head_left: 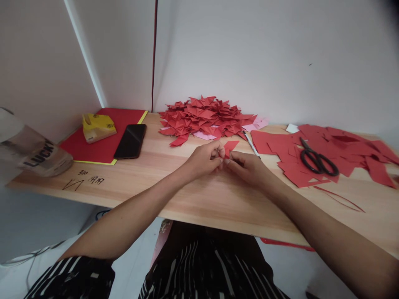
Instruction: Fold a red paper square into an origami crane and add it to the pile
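Observation:
Between my two hands is a small folded piece of red paper [231, 146], its pointed end sticking up past the fingertips. My left hand [208, 158] pinches it from the left, fingers curled. From the right, my right hand [246, 166] grips its lower edge between thumb and fingers. The part of the paper under the fingertips is hidden. Just behind my hands rises a heap of folded red paper pieces [202, 116], with some pink ones among them. A pen [251, 143] lies right of the heap, close to my right hand.
Black-handled scissors [318, 162] rest on loose red paper sheets [289, 149] at the right, near thin red strips [339, 199]. At the left are a phone [131, 141], a yellow packet [98, 126] on a red sheet [75, 143], and a clear bottle [46, 155]. A wall stands behind.

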The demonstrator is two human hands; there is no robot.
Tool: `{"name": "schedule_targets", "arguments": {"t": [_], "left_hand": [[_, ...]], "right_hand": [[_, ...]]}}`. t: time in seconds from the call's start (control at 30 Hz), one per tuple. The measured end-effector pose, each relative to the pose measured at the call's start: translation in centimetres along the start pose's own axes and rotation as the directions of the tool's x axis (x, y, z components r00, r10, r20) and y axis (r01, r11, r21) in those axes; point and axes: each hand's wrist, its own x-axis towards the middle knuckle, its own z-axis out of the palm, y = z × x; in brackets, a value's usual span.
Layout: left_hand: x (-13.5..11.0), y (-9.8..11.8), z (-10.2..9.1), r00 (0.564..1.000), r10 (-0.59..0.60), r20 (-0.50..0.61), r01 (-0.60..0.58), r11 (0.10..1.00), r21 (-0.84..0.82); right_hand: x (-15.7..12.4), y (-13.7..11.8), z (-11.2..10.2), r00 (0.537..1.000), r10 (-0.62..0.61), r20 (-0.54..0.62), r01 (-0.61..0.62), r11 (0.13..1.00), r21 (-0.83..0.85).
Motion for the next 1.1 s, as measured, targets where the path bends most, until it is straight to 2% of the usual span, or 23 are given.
{"name": "schedule_targets", "arguments": {"t": [0.37,0.63,0.9,1.1], "left_hand": [[0.4,-0.43,0.16,1.0,-0.002,0.001,0.002,0.99,-0.141],[0.13,-0.07,0.44,1.0,-0.027,-0.013,0.025,0.996,-0.091],[0.2,-0.28,0.77,0.999,0.002,-0.036,-0.007,0.991,-0.134],[0.22,-0.46,0.48,0.992,0.088,-0.088,-0.095,0.993,-0.071]], "right_hand": [[0.04,0.39,-0.04,1.0,-0.011,-0.005,0.011,1.0,0.008],[0.14,0.42,-0.08,1.0,-0.009,-0.013,0.009,0.999,0.048],[0.18,0.07,-0.4,0.998,-0.067,0.018,0.065,0.993,0.097],[0.19,0.07,-0.1,0.999,-0.033,0.019,0.031,0.993,0.118]]}}
